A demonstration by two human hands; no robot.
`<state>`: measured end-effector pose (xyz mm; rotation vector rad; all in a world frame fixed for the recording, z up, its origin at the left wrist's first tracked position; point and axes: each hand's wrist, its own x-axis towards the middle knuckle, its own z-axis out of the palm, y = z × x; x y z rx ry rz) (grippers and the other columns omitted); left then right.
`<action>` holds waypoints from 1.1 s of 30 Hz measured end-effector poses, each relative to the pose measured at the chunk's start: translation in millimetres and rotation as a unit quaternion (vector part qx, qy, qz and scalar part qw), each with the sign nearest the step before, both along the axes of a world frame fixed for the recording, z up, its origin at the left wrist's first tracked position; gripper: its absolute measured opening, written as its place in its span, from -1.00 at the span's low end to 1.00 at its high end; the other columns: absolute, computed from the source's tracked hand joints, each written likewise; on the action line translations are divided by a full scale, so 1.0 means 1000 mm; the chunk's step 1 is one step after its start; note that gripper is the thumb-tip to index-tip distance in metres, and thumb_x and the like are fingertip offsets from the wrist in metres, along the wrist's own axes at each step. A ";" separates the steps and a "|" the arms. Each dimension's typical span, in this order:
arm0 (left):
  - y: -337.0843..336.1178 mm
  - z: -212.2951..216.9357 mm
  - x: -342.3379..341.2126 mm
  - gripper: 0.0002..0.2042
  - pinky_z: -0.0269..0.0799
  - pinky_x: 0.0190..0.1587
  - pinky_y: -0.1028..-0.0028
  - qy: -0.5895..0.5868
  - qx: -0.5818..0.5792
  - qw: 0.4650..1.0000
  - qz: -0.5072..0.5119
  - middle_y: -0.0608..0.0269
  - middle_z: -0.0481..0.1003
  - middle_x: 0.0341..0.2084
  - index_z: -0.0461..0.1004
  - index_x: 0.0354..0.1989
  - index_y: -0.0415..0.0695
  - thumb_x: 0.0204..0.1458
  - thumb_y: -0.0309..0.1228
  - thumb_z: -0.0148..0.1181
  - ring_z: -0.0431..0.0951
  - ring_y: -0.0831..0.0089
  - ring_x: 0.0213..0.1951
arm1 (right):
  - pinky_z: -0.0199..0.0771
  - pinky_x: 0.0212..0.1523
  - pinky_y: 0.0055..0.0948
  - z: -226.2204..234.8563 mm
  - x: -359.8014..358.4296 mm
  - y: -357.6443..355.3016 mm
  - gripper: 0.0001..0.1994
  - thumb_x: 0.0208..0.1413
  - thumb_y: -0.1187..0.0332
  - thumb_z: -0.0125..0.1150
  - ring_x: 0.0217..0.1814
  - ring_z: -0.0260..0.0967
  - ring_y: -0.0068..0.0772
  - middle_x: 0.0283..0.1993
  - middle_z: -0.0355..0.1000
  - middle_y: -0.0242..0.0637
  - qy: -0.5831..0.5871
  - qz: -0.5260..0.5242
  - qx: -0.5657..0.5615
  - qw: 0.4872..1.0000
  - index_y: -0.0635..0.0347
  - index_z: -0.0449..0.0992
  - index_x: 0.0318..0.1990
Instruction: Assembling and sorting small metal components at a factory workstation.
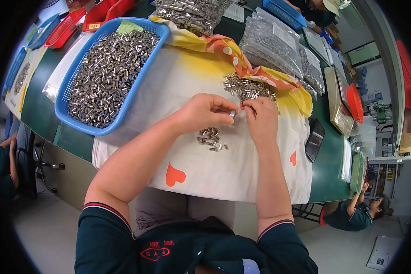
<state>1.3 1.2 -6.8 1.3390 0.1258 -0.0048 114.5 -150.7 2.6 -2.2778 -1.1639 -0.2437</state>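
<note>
My left hand (202, 112) pinches a short silvery metal sleeve (233, 113) between thumb and fingers, above a white cloth (223, 176) with red hearts. Close beside it, my right hand (264, 119) has its fingertips pressed together; whatever they grip is too small to make out. Below my left hand lies a small heap of metal sleeves (209, 138). A bigger heap of similar pieces (246, 86) spreads beyond my right hand, against a folded yellow and orange patterned cloth (223, 48).
A blue plastic basket (59, 107) full of small metal sleeves stands on the left. Bags of metal parts (269, 43) and red trays (65, 28) sit farther back. A dark flat object (314, 140) lies at the right. Other people sit nearby, including one (358, 212) at lower right.
</note>
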 end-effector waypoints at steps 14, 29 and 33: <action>0.005 -0.002 0.003 -0.71 0.39 -0.22 0.62 0.000 -0.084 0.996 0.015 0.24 0.46 -0.31 0.38 -0.13 -0.29 -0.09 -0.58 0.13 0.45 0.60 -0.28 | 0.28 -0.23 -0.55 0.013 -0.016 0.000 -0.93 -0.10 0.51 0.13 -0.28 0.31 -0.47 -0.31 0.39 -0.32 0.206 -0.026 0.064 0.976 0.23 0.48 -0.40; -0.001 -0.007 0.002 -0.72 0.40 -0.24 0.60 -0.015 0.008 0.999 0.047 0.18 0.48 -0.32 0.41 -0.18 -0.32 -0.12 -0.56 0.18 0.47 0.58 -0.30 | 0.33 -0.34 -0.49 0.018 -0.036 0.004 -0.91 -0.21 0.52 0.19 -0.40 0.35 -0.35 -0.48 0.40 -0.27 0.074 0.064 0.075 0.992 0.24 0.46 -0.46; 0.001 -0.006 0.002 -0.71 0.40 -0.23 0.60 -0.005 0.004 0.999 0.045 0.19 0.49 -0.33 0.42 -0.18 -0.32 -0.14 -0.55 0.20 0.47 0.58 -0.30 | 0.33 -0.35 -0.51 0.021 -0.032 -0.001 -0.91 -0.19 0.50 0.19 -0.40 0.35 -0.39 -0.47 0.41 -0.28 0.132 0.073 0.094 0.984 0.23 0.46 -0.44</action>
